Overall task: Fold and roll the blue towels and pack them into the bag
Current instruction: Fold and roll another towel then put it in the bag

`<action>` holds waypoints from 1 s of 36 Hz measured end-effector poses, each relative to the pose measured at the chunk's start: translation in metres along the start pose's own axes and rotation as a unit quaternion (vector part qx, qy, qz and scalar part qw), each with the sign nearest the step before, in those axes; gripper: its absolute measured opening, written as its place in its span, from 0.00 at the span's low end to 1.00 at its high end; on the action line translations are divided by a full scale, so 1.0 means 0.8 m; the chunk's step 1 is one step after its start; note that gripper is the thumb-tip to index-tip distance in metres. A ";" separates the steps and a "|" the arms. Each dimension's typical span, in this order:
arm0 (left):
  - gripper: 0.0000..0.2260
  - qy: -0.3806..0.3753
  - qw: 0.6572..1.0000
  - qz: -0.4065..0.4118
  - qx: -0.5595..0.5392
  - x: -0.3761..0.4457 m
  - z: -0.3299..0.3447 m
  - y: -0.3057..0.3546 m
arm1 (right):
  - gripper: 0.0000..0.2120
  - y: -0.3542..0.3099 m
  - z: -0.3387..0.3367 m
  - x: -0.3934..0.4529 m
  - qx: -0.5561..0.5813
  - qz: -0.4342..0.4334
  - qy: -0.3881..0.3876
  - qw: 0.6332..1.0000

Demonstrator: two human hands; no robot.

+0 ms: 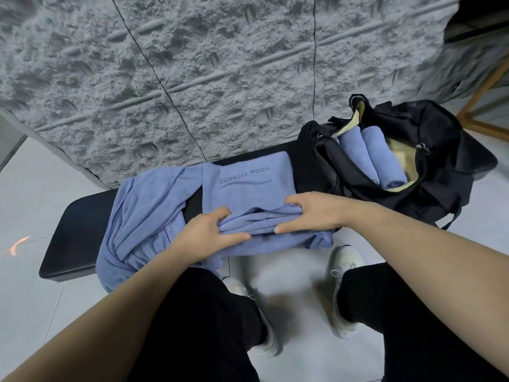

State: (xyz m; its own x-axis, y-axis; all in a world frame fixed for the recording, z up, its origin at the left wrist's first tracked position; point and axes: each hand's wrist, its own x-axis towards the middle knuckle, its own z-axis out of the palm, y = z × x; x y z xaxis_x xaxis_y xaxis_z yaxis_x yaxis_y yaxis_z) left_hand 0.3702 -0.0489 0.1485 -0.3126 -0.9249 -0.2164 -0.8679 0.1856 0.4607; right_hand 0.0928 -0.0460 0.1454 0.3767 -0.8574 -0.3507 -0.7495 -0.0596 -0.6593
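A single wide-angle view is given, taken from the person's head and aimed forward and steeply down. The counter [77,227] is seen close below, crossing the middle of the frame, with the wall [192,64] straight ahead behind it and the floor [286,277] beneath. Straight lines are bent toward the edges.

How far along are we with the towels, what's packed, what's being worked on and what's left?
Done: two rolled towels lie side by side in the open bag. In hand: the left hand and right hand grip the near edge of a folded towel on the bench, apparently starting its roll. Left: a loose towel lies crumpled beside it, not yet folded.
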 end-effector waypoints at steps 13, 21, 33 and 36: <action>0.08 0.101 0.976 -0.063 -0.182 0.025 0.004 -0.023 | 0.12 -0.005 -0.002 0.035 0.078 0.033 0.122 0.989; 0.07 0.210 0.871 -0.195 -0.398 0.069 -0.013 -0.033 | 0.10 -0.003 -0.005 0.078 0.077 0.067 0.161 0.982; 0.04 0.160 0.855 -0.224 -0.439 0.097 -0.007 -0.055 | 0.08 0.010 -0.025 0.092 -0.011 0.096 0.014 0.995; 0.05 0.218 0.852 -0.222 -0.422 0.104 -0.011 -0.054 | 0.07 0.009 -0.023 0.105 0.042 0.083 0.127 0.988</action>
State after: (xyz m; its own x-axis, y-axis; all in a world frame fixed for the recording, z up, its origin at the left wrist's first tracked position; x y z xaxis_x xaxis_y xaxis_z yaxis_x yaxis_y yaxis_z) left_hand 0.3854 -0.1365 0.1182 0.3072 -0.9112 -0.2745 -0.2198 -0.3485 0.9112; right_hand 0.1088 -0.1282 0.1233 0.0961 -0.9526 -0.2885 -0.7373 0.1265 -0.6636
